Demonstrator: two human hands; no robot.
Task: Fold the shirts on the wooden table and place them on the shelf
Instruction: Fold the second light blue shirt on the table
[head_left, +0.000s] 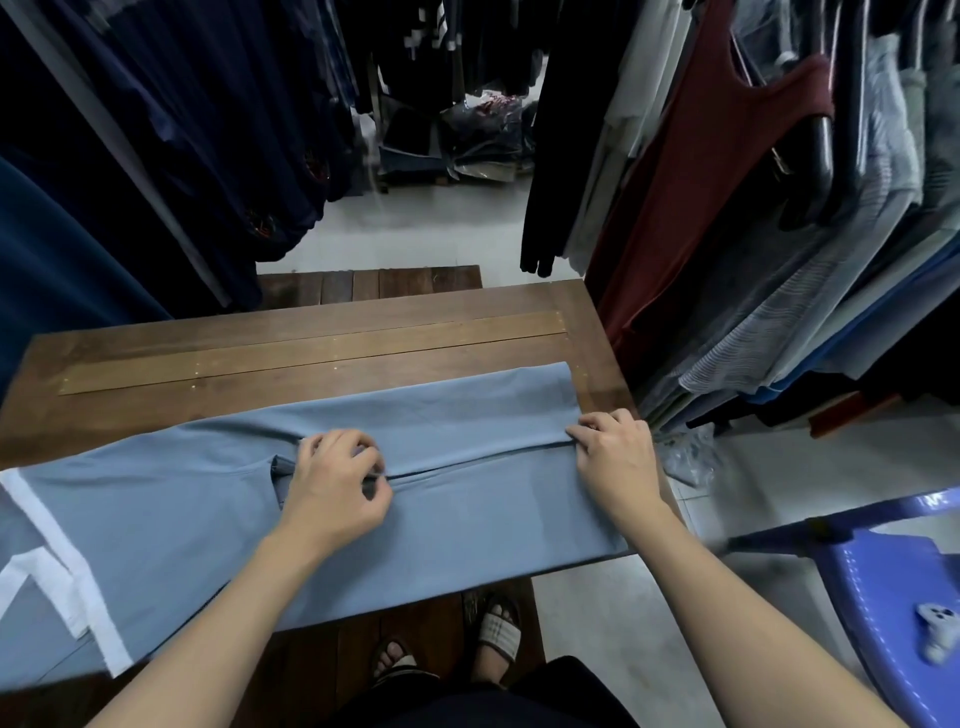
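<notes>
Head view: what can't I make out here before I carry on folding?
- Blue-grey fabric shirt: its left end runs past the left frame edge.
- Fold seam: partly covered by the left hand and right hand that pinch it.
- Shelf: outside the frame.
- Small white object on the blue plastic chair: blurred, unidentifiable.

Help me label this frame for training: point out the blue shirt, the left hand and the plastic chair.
blue shirt (483, 519): head view, flat panel on the near side of the fold line.
left hand (332, 493): head view, back of the hand.
plastic chair (883, 597): head view, bare part of the seat.
</notes>
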